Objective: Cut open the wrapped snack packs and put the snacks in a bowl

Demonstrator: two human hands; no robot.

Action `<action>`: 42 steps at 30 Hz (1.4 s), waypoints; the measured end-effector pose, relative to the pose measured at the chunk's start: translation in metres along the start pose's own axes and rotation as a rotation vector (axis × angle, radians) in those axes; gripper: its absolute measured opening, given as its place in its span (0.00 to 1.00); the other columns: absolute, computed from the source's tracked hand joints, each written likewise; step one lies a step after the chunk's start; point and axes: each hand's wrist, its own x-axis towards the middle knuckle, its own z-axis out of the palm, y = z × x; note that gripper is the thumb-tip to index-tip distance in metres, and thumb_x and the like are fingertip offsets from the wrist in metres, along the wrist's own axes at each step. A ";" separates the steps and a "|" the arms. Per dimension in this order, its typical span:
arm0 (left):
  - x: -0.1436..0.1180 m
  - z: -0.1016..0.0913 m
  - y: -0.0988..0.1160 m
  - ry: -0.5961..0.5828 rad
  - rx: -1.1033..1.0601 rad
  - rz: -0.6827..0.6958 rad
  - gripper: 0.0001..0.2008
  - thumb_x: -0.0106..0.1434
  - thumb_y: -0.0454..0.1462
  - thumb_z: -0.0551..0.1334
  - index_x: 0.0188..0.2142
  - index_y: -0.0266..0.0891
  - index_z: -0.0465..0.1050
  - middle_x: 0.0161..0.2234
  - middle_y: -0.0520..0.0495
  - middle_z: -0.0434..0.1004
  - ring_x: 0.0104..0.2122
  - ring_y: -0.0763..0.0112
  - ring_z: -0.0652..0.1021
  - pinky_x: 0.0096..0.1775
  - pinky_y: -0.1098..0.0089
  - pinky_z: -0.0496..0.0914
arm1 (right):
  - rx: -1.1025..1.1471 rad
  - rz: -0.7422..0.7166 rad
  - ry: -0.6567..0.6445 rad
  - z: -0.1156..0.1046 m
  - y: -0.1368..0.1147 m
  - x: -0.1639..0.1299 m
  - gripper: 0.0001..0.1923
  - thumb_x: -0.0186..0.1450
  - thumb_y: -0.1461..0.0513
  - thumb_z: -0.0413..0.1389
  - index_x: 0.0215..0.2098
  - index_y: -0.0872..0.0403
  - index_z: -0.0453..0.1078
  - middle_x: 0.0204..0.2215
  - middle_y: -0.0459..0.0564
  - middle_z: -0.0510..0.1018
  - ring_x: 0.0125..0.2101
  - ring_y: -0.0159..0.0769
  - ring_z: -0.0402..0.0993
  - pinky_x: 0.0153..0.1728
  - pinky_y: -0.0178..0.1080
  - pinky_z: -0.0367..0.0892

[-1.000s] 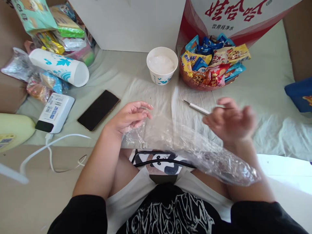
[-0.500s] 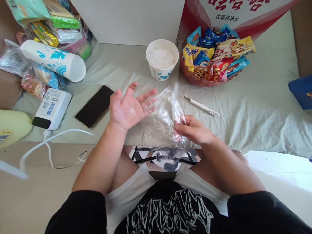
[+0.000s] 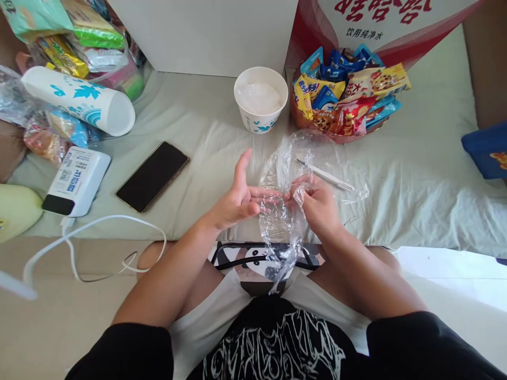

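A crinkled clear plastic bag (image 3: 277,216) hangs in front of me, its lower end drooping over my lap. My right hand (image 3: 317,203) is closed, pinching the gathered plastic near its middle. My left hand (image 3: 237,203) is open, thumb raised and fingers stretched toward the right hand. Those fingertips meet the film, but whether they are inside it or behind it I cannot tell. Part of the bag spreads over a white pen (image 3: 327,174) on the sheet. Beyond the hands stands a white paper cup (image 3: 261,100) with blue leaf prints and something whitish, translucent inside.
A snack basket (image 3: 340,138) stands right of the cup, before a red-white carton (image 3: 380,31). A phone (image 3: 152,177), white boxy device (image 3: 77,179) with cable (image 3: 99,219), and stacked paper cups (image 3: 79,100) lie left. A blue object (image 3: 487,150) is far right.
My left hand has turned from palm up with spread fingers to pointing right, its fingertips now at the plastic. The bag has swung and spread rightward over the pen. My right hand still grips it.
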 end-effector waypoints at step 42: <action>0.009 0.014 0.010 0.425 -0.039 -0.086 0.29 0.44 0.40 0.79 0.40 0.44 0.64 0.28 0.58 0.80 0.16 0.82 0.71 0.17 0.81 0.59 | -0.118 -0.390 -0.154 -0.020 -0.002 -0.013 0.32 0.65 0.54 0.63 0.63 0.46 0.57 0.30 0.43 0.81 0.25 0.35 0.78 0.29 0.40 0.75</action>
